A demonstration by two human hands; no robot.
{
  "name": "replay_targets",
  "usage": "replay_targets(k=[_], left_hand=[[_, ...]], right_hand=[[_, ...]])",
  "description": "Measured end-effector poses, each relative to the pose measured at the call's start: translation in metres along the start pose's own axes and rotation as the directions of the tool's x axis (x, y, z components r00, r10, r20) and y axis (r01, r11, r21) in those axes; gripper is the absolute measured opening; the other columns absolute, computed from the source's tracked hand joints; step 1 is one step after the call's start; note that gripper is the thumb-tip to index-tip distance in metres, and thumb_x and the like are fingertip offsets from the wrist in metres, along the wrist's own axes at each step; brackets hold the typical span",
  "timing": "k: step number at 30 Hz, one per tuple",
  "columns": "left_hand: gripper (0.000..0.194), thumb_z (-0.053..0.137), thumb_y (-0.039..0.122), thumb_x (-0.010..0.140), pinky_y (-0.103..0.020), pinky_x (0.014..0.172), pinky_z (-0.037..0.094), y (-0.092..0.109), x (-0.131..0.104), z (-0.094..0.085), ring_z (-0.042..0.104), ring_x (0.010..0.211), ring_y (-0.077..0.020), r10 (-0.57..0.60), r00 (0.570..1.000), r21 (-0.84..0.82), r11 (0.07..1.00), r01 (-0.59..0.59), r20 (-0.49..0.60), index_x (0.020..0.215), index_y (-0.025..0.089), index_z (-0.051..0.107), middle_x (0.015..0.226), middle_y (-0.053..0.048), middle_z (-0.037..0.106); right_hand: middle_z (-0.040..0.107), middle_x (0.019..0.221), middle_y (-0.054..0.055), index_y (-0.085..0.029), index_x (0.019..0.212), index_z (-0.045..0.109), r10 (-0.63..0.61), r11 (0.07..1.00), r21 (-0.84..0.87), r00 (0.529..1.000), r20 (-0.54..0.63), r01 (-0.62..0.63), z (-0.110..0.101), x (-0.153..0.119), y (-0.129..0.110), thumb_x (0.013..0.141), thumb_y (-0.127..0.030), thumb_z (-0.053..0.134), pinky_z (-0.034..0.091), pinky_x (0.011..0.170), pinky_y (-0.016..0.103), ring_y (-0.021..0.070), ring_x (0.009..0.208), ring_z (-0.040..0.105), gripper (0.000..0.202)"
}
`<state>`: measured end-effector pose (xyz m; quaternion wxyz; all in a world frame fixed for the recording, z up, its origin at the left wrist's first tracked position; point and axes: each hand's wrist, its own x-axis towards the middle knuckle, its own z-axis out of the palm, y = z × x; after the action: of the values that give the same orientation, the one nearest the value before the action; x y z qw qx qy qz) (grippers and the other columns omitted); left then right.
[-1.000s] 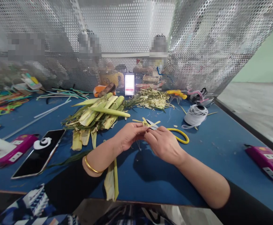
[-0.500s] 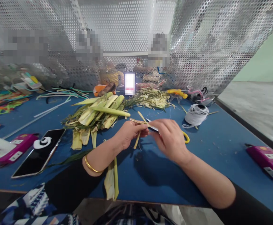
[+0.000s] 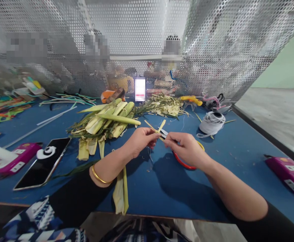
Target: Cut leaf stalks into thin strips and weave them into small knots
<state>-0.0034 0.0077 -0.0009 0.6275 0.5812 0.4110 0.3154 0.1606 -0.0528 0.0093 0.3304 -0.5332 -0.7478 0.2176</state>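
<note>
My left hand pinches small crossed strips of pale green plant leaf between thumb and fingers. Opposite it, my right hand is closed, its thumb and forefinger together at the lower right end of one strip. Scissors with a red and yellow handle lie on the table behind and under my right hand, blades pointing toward the strips; part of them is hidden. A thin white thread hangs below my left fingers.
A heap of green stalks and leaves lies at the left centre, shredded pieces behind. At right are a white thread spool and a yellow glue gun. A phone and purple power strip lie left.
My right hand has moved slightly down and right, with its fingers now pinched at a strip's end. The crossed strips have turned, and the red scissor handle has come into sight.
</note>
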Motion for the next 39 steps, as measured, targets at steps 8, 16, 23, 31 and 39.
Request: replay_targets(k=[8, 16, 23, 31, 39], left_hand=[[0.022, 0.070, 0.034, 0.072, -0.019, 0.042, 0.026, 0.005, -0.002, -0.002, 0.042, 0.047, -0.0054, -0.071, 0.997, -0.063, 0.995, 0.073, 0.026, 0.077, 0.014, 0.064, 0.057, 0.004, 0.048], [0.039, 0.063, 0.054, 0.074, -0.020, 0.039, 0.015, 0.001, -0.009, 0.007, 0.035, 0.042, -0.0042, -0.159, 0.971, 0.028, 0.987, 0.156, 0.180, 0.075, 0.014, 0.064, 0.059, 0.002, 0.053], [0.024, 0.067, 0.037, 0.068, -0.022, 0.041, 0.015, 0.001, -0.011, 0.011, 0.030, 0.042, -0.0045, -0.142, 0.976, 0.118, 0.985, 0.124, 0.165, 0.064, 0.015, 0.060, 0.051, 0.004, 0.047], [0.022, 0.063, 0.036, 0.071, -0.023, 0.046, 0.023, -0.002, -0.014, 0.012, 0.036, 0.046, -0.0075, -0.113, 0.981, 0.234, 0.969, 0.075, 0.157, 0.067, 0.014, 0.068, 0.051, 0.002, 0.049], [0.030, 0.052, 0.036, 0.079, -0.023, 0.049, 0.027, -0.008, -0.017, 0.016, 0.042, 0.049, -0.0100, -0.069, 0.967, 0.406, 0.913, -0.037, 0.244, 0.074, 0.015, 0.073, 0.054, 0.001, 0.055]], right_hand=[[0.051, 0.051, -0.004, -0.016, 0.067, 0.062, 0.302, 0.764, 0.559, 0.944, 0.129, -0.321, 0.002, 0.009, 0.013, 0.075, -0.052, 0.061, 0.035, 0.050, 0.024, 0.0089, 0.047, 0.045, 0.037], [0.052, 0.049, -0.005, -0.016, 0.059, 0.053, 0.461, 0.438, 0.818, 0.874, 0.151, -0.373, 0.018, 0.011, 0.019, 0.057, -0.046, 0.079, 0.032, 0.039, 0.019, 0.0046, 0.039, 0.041, 0.040], [0.051, 0.046, -0.005, -0.018, 0.057, 0.051, 0.545, 0.518, 0.811, 0.835, -0.068, -0.272, 0.026, 0.011, 0.018, 0.057, -0.040, 0.077, 0.033, 0.038, 0.021, 0.0062, 0.037, 0.043, 0.034], [0.066, 0.081, 0.007, -0.018, 0.083, 0.061, 0.247, 0.960, 0.242, 0.844, -0.477, -0.143, 0.014, 0.012, 0.028, 0.073, -0.037, 0.066, 0.048, 0.067, 0.035, 0.0202, 0.072, 0.061, 0.022], [0.066, 0.064, -0.004, -0.021, 0.063, 0.061, -0.004, 0.998, 0.057, 0.996, -0.091, 0.010, 0.014, 0.007, 0.012, 0.083, -0.027, 0.057, 0.028, 0.104, 0.049, 0.0146, 0.068, 0.062, 0.021]])
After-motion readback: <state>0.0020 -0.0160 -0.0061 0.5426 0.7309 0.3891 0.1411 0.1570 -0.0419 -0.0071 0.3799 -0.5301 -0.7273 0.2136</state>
